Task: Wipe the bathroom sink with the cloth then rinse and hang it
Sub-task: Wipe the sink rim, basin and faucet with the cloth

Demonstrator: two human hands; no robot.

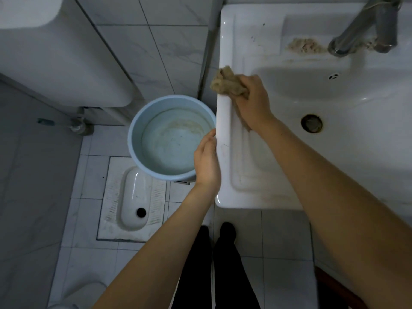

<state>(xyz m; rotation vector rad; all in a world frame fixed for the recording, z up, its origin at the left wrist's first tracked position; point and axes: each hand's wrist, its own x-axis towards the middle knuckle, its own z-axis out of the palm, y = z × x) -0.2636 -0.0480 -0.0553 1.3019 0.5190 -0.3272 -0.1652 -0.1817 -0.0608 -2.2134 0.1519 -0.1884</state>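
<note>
Right hand (252, 101), just above frame centre, fingers curled tight around a bunched tan cloth (225, 82), pressing it onto the left rim of the white bathroom sink (225, 134); part of cloth spilling past that rim, a further strip trailing under the wrist along the ribbed ledge. Left hand (206, 161), centre of frame, resting flat against the sink's outer left edge, fingers close together and slightly bent, gripping nothing. Round drain (311, 123) in the basin at right; chrome faucet (365, 27) at upper right with brownish grime at its base. Pale blue bucket (136, 132) on the tiled floor, just left of the sink. Squat toilet (133, 197) at lower left.
</note>
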